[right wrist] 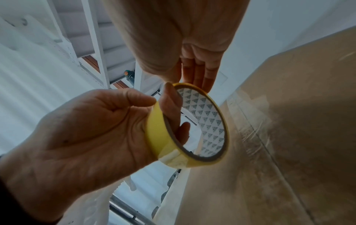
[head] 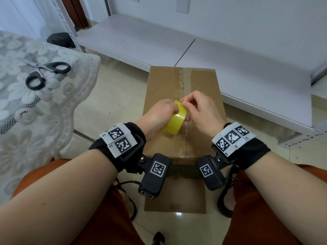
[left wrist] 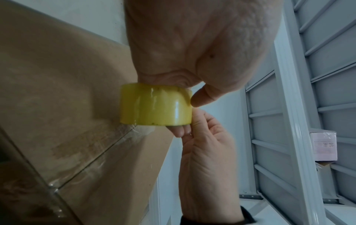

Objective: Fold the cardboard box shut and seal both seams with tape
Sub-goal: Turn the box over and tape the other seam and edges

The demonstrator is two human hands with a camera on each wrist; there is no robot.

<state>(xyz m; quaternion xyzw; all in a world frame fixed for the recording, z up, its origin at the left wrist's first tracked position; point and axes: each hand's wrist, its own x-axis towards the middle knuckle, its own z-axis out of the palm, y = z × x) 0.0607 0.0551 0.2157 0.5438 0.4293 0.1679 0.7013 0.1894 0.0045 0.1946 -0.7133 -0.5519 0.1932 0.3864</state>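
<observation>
The brown cardboard box (head: 162, 85) stands on the floor with its top flaps folded flat, and worn clear tape runs along the centre seam (head: 183, 82). My left hand (head: 169, 112) holds a yellow tape roll (head: 177, 119) above the seam, fingers hooked through its core and thumb on the outside. The fingertips of my right hand (head: 184, 102) pinch the roll's upper rim. In the left wrist view the roll (left wrist: 156, 105) hangs under my left hand, with the right thumb against its edge. The right wrist view shows the roll (right wrist: 156, 134) and its patterned core, with the box (right wrist: 289, 137) beside it.
Black-handled scissors (head: 47, 75) lie on a lace-covered surface at the left. White shelf boards (head: 141, 38) run behind and to the right of the box. A printed cardboard panel (head: 175, 200) shows below my wrists. A pink box (left wrist: 323, 146) sits on the shelving.
</observation>
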